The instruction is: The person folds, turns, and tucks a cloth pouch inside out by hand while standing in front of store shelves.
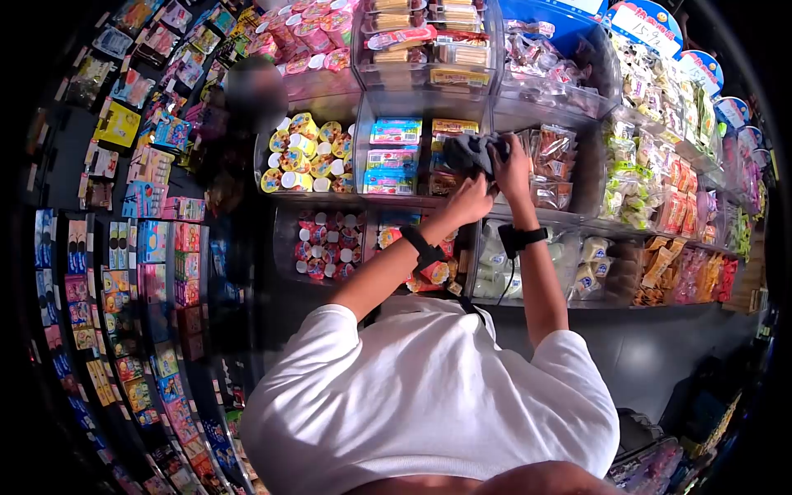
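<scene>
Both of my hands are together at a dark grey and black cloth-like item (477, 152), held over the divider between two snack compartments. My left hand (470, 198) is closed at the item's lower edge, with its fingers pressed together. On the item's right side, my right hand (513, 169) is wrapped round it. Packets in yellow and brown (452, 128) lie just behind and left of the item. Brown bagged snacks (554, 157) are to the right of my right hand. Pink and blue packets (393, 157) fill the compartment farther left.
Clear-walled bins hold yellow cups (309, 157), red cups (326, 243) and white-wrapped snacks (592, 268). Shelves of packaged goods (165, 247) line the left. A blurred person's head (256, 87) is at the upper left. Grey floor (643, 351) shows at the lower right.
</scene>
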Demonstrator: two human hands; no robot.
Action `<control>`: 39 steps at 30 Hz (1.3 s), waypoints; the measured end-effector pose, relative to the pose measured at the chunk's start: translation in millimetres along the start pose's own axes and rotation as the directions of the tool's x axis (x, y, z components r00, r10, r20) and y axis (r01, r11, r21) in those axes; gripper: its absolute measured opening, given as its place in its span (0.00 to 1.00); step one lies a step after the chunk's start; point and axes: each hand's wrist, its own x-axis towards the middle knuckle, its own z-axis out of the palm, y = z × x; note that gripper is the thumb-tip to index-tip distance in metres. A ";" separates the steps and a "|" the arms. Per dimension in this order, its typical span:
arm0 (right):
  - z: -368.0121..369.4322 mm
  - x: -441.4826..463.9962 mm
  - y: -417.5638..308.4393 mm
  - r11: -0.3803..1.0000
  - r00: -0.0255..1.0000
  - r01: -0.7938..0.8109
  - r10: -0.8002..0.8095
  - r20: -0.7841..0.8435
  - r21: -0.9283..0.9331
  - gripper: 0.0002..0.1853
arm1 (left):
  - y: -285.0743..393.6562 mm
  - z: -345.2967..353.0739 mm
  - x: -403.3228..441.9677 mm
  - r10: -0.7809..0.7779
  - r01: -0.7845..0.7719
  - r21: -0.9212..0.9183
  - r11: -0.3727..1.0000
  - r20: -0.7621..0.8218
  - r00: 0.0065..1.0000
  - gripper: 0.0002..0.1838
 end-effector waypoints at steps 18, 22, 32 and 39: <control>4.6 60.9 24.0 0.979 0.970 -0.205 0.206 0.126 -0.018 0.11 | 29.4 -40.4 13.2 -0.012 -0.020 -0.113 0.993 -0.274 0.962 0.43; -11.6 12.1 3.4 0.982 0.980 -0.186 0.184 0.070 0.031 0.15 | 20.2 -31.8 -7.7 -0.331 0.242 -0.616 0.749 -0.032 0.943 0.49; 16.5 76.6 34.2 0.986 0.982 -0.148 0.155 0.106 -0.072 0.15 | 25.8 -48.9 40.0 -0.308 0.586 -0.773 0.242 0.512 0.802 0.43; 19.9 89.3 27.3 0.948 0.948 -0.242 0.276 0.156 -0.206 0.18 | 2.6 -31.8 58.6 -0.397 0.398 -0.581 0.710 0.137 0.908 0.29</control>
